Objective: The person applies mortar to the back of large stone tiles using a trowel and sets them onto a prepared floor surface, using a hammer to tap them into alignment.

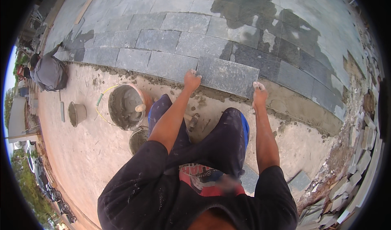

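A grey slab [228,76], its ends in the closed grip of left hand [192,81] and right hand [260,94], is at the paving [132,59]'s near edge; lumpy mortar [293,104] could leave it rocking, or a slip chip it.

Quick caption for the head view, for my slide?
Left hand and right hand grip a slab at the edge of grey paving, a bucket standing to the left.

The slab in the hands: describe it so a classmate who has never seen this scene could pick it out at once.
Find the grey stone paving across the top, then follow its lower edge to mid-picture. There the slab spans from the left hand to the right hand. Unlike its neighbours, it has a hand at each end.
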`<state>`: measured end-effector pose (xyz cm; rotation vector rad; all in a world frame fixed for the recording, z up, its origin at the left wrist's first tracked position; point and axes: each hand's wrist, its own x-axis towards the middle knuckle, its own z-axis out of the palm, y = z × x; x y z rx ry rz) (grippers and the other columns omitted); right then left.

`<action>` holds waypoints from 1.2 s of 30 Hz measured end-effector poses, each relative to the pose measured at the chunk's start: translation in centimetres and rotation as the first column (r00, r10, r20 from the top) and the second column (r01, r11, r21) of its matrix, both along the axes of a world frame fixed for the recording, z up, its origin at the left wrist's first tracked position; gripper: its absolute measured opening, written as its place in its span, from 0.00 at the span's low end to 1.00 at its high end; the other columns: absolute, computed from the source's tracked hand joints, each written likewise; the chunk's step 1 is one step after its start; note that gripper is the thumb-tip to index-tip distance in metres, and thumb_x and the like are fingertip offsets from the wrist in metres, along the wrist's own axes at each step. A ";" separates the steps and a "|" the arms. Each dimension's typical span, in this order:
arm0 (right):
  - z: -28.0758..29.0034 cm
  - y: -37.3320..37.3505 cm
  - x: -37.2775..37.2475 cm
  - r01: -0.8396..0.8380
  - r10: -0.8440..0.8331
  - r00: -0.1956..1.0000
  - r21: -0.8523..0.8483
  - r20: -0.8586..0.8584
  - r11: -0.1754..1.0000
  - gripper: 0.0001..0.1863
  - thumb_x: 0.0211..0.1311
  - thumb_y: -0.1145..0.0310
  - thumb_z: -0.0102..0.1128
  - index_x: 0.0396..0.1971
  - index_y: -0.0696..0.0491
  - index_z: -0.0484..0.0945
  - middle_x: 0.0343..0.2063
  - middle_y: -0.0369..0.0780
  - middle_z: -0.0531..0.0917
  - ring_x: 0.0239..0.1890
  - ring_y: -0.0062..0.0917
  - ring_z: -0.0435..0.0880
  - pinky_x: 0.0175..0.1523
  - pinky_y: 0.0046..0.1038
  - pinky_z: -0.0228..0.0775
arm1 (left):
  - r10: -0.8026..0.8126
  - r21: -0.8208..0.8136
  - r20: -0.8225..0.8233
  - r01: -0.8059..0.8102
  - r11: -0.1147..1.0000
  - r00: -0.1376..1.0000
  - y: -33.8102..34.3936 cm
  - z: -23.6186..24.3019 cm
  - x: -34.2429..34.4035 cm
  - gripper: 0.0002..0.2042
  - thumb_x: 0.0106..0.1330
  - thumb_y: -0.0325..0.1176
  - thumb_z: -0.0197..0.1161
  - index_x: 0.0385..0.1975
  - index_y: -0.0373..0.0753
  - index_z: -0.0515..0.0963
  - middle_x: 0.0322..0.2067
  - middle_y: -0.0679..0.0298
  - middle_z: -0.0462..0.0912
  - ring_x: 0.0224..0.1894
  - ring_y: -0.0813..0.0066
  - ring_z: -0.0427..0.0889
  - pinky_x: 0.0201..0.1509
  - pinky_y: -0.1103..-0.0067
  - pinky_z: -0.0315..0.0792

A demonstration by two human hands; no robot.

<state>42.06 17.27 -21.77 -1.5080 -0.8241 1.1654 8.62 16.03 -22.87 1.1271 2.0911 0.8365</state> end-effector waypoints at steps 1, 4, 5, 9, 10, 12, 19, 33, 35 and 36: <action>-0.6 -0.2 -0.2 0.003 -0.003 1.000 -0.023 -0.005 1.000 0.12 0.65 0.70 0.63 0.43 0.61 0.80 0.36 0.35 0.82 0.40 0.18 0.75 0.48 0.21 0.66 | -0.024 -0.016 -0.028 0.023 1.000 0.999 -0.1 -0.2 -0.3 0.19 0.53 0.31 0.70 0.43 0.29 0.77 0.42 0.47 0.82 0.46 0.54 0.82 0.50 0.67 0.74; -3.5 -0.4 0.9 0.034 -0.035 0.999 -0.017 -0.026 0.999 0.12 0.64 0.70 0.63 0.44 0.61 0.80 0.37 0.35 0.82 0.41 0.19 0.75 0.49 0.22 0.66 | -0.075 -0.017 -0.090 0.073 0.997 0.993 -0.2 -0.4 0.3 0.19 0.52 0.31 0.69 0.42 0.29 0.78 0.42 0.45 0.82 0.48 0.51 0.81 0.53 0.66 0.73; -3.9 -0.4 0.8 0.026 -0.027 0.999 -0.048 -0.018 0.999 0.12 0.64 0.70 0.63 0.44 0.61 0.80 0.37 0.35 0.82 0.42 0.19 0.75 0.50 0.22 0.66 | -0.078 -0.015 -0.115 0.077 0.997 0.990 -0.3 -0.5 0.1 0.19 0.52 0.31 0.69 0.42 0.29 0.78 0.42 0.45 0.82 0.48 0.50 0.81 0.53 0.66 0.73; -4.6 -0.5 0.3 -0.002 0.003 1.000 -0.088 0.012 0.996 0.12 0.65 0.69 0.63 0.44 0.61 0.81 0.39 0.35 0.83 0.44 0.19 0.77 0.53 0.23 0.65 | -0.068 -0.086 -0.058 0.063 0.994 0.996 -0.1 -1.2 -0.7 0.18 0.52 0.32 0.69 0.42 0.30 0.78 0.44 0.45 0.81 0.50 0.51 0.80 0.55 0.67 0.73; -4.6 -0.5 0.0 -0.010 0.011 1.000 -0.078 0.019 0.997 0.12 0.66 0.69 0.62 0.44 0.60 0.81 0.40 0.35 0.83 0.45 0.19 0.77 0.54 0.23 0.65 | -0.076 -0.090 -0.068 0.069 0.994 0.995 -0.1 -1.4 -0.9 0.18 0.52 0.33 0.69 0.42 0.30 0.78 0.45 0.45 0.81 0.51 0.51 0.80 0.55 0.67 0.73; -5.3 -0.4 0.4 -0.008 0.008 1.000 -0.079 -0.001 0.997 0.13 0.66 0.69 0.62 0.45 0.60 0.81 0.40 0.36 0.83 0.46 0.19 0.77 0.55 0.22 0.65 | -0.093 -0.090 -0.079 0.086 0.992 0.993 0.2 -1.6 -0.8 0.18 0.53 0.33 0.68 0.43 0.31 0.78 0.45 0.46 0.80 0.51 0.51 0.80 0.55 0.67 0.73; -6.1 -0.2 0.3 -0.005 0.002 0.999 -0.096 -0.033 0.995 0.12 0.65 0.70 0.63 0.44 0.61 0.81 0.38 0.36 0.83 0.43 0.20 0.77 0.51 0.22 0.67 | -0.105 -0.125 -0.119 0.090 0.988 0.987 0.1 -2.0 -1.0 0.18 0.53 0.33 0.68 0.43 0.33 0.78 0.46 0.47 0.80 0.52 0.50 0.79 0.57 0.66 0.72; -8.6 1.1 0.4 -0.005 -0.005 0.993 -0.081 -0.118 0.997 0.12 0.66 0.72 0.60 0.45 0.62 0.81 0.40 0.38 0.84 0.45 0.21 0.79 0.52 0.23 0.67 | -0.126 -0.095 -0.138 0.114 0.989 0.982 -0.1 -2.4 -1.5 0.20 0.52 0.31 0.60 0.46 0.30 0.78 0.47 0.44 0.80 0.53 0.47 0.78 0.58 0.65 0.71; -8.6 1.2 0.2 -0.002 -0.006 0.994 -0.082 -0.108 0.997 0.12 0.65 0.72 0.60 0.45 0.62 0.81 0.41 0.38 0.84 0.45 0.21 0.79 0.53 0.23 0.67 | -0.137 -0.082 -0.135 0.126 0.989 0.981 -0.2 -2.5 -1.5 0.20 0.53 0.31 0.60 0.46 0.30 0.78 0.47 0.44 0.80 0.53 0.47 0.77 0.59 0.65 0.71; -8.3 1.2 0.0 -0.001 -0.009 0.995 -0.099 -0.096 0.995 0.12 0.65 0.72 0.59 0.45 0.62 0.80 0.41 0.39 0.84 0.46 0.22 0.79 0.53 0.23 0.68 | -0.130 -0.090 -0.132 0.118 0.989 0.983 -0.4 -2.6 -1.6 0.20 0.53 0.32 0.60 0.46 0.29 0.78 0.47 0.43 0.79 0.53 0.47 0.77 0.59 0.65 0.71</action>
